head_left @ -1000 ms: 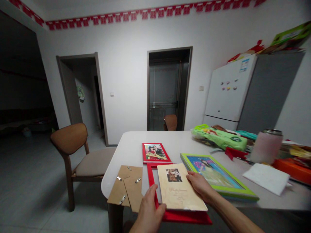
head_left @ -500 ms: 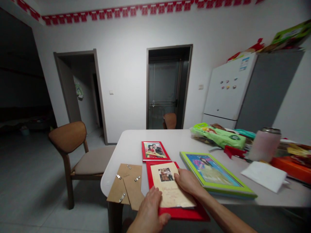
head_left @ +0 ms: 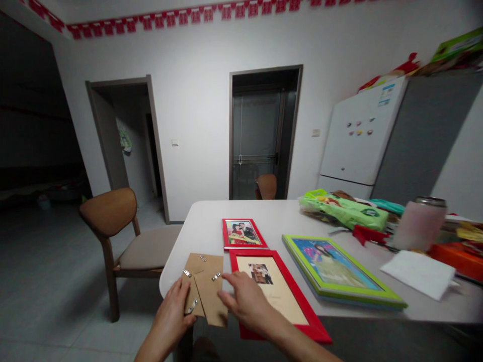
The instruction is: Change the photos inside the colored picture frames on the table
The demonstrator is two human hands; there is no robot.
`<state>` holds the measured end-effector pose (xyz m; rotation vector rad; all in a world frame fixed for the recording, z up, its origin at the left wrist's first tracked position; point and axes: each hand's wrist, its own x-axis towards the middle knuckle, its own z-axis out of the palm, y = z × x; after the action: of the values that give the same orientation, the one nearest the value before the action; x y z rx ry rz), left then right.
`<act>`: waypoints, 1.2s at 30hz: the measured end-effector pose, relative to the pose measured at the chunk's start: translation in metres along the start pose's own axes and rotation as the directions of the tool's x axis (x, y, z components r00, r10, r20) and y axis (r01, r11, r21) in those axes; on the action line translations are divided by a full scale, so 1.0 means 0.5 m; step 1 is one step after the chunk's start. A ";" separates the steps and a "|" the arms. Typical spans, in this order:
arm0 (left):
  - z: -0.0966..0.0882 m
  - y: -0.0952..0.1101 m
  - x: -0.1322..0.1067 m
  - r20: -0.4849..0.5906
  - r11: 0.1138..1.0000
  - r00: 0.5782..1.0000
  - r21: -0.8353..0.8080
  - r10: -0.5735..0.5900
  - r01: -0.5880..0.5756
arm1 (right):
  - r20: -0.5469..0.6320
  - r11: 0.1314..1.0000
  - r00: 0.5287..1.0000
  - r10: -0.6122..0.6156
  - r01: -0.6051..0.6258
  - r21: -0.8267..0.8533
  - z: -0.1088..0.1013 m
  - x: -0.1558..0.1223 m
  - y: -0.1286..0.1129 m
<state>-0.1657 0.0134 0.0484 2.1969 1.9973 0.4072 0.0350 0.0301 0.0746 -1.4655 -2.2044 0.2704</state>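
Observation:
A brown cardboard backing board (head_left: pixel 204 286) with small metal clips lies at the near left edge of the white table (head_left: pixel 275 213). My left hand (head_left: pixel 174 311) rests on its left edge, fingers curled over it. My right hand (head_left: pixel 247 301) reaches across toward its right side, fingers spread and touching it. Just right of the board lies a large red frame (head_left: pixel 290 296) with a cream sheet bearing a small photo (head_left: pixel 260 274) inside it. A small red framed photo (head_left: pixel 242 234) lies behind it.
A green-framed picture (head_left: pixel 335 269) lies to the right. Beyond it are a green packet (head_left: pixel 343 210), a pink flask (head_left: pixel 418 223), a white paper (head_left: pixel 418 274) and an orange box (head_left: pixel 458 259). A wooden chair (head_left: pixel 121 236) stands left of the table; a fridge (head_left: pixel 362 143) behind.
The cream sheet now lies inside the red frame. Both hands have left it and moved left onto the brown backing board.

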 end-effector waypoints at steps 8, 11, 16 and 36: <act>0.021 0.001 0.013 -0.170 0.995 0.981 -0.027 0.088 -0.094 | -0.031 0.992 1.000 0.000 0.003 0.122 0.063 0.022 -0.046; 0.020 0.038 0.007 -0.282 0.969 0.939 -0.088 0.197 -0.230 | -0.088 0.978 0.996 -0.030 0.048 0.205 0.011 -0.003 -0.004; 0.037 0.155 -0.004 -0.232 0.901 0.909 -0.189 0.346 -0.391 | -0.008 0.981 1.000 0.025 -0.023 0.195 -0.081 -0.075 0.095; 0.059 0.233 0.008 0.029 0.893 0.917 -0.240 0.397 -0.379 | -0.043 1.000 0.999 0.008 -0.009 -0.029 -0.075 -0.105 0.215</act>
<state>-0.0458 0.0071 0.0540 2.4099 1.3812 0.5589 0.1575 0.0227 0.0479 -1.4826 -2.1773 0.2087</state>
